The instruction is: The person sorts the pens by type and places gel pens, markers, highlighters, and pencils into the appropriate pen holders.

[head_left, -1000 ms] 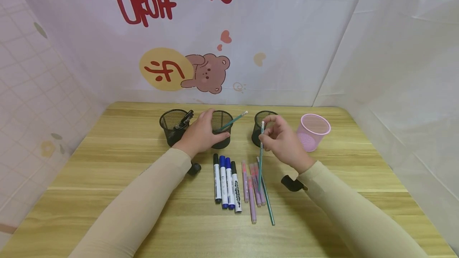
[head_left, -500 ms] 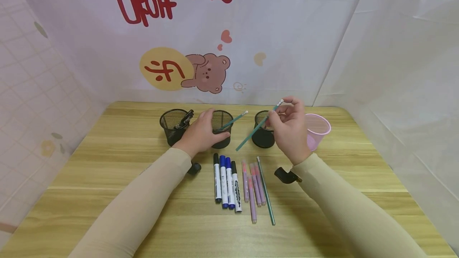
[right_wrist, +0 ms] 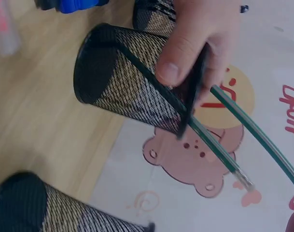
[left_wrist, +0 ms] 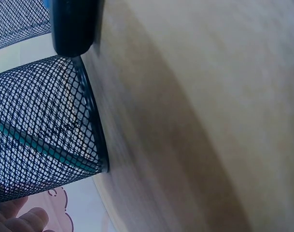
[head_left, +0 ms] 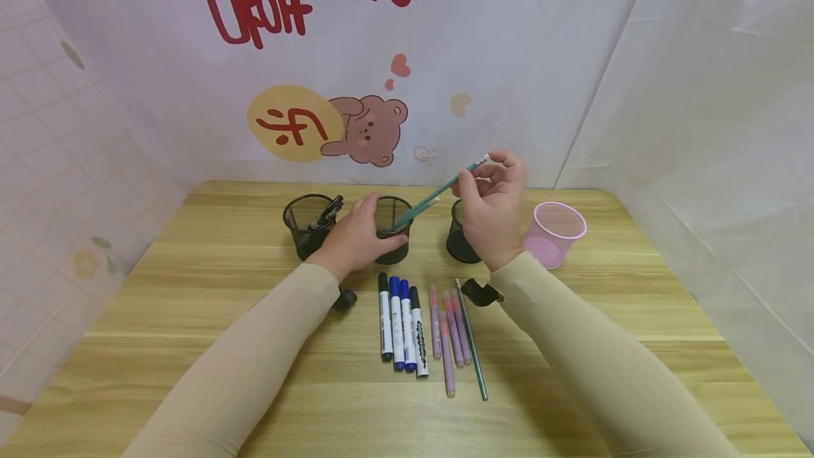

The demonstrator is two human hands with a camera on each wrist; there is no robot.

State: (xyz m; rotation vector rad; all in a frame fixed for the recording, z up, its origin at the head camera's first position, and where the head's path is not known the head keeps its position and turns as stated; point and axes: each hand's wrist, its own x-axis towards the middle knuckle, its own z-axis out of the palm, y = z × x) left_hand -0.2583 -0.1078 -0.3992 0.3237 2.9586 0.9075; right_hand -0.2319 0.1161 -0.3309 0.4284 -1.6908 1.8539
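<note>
My left hand (head_left: 364, 226) grips the middle black mesh cup (head_left: 393, 232), fingers curled round its rim. My right hand (head_left: 485, 186) pinches a green pencil (head_left: 439, 195) by its eraser end, above the table. The pencil slants down to the left, its tip at the mouth of that cup. Another green pencil (head_left: 425, 206) leans inside the cup. The right wrist view shows the mesh cup (right_wrist: 122, 92), my left hand's fingers (right_wrist: 195, 43) on its rim and the held pencil (right_wrist: 262, 137). In the left wrist view, a green pencil (left_wrist: 35, 145) shows through the cup's mesh (left_wrist: 45, 101).
A black mesh cup (head_left: 307, 226) with a black pen stands left, another cup (head_left: 456, 242) sits half hidden behind my right hand, and a pink cup (head_left: 555, 233) stands right. Markers (head_left: 400, 324), pink highlighters (head_left: 448, 331) and a green pencil (head_left: 472, 341) lie on the wooden table (head_left: 191, 288).
My right hand lifted one green pencil off the table and swung it up and left, bringing its tip to the middle cup. My left hand stayed on that cup.
</note>
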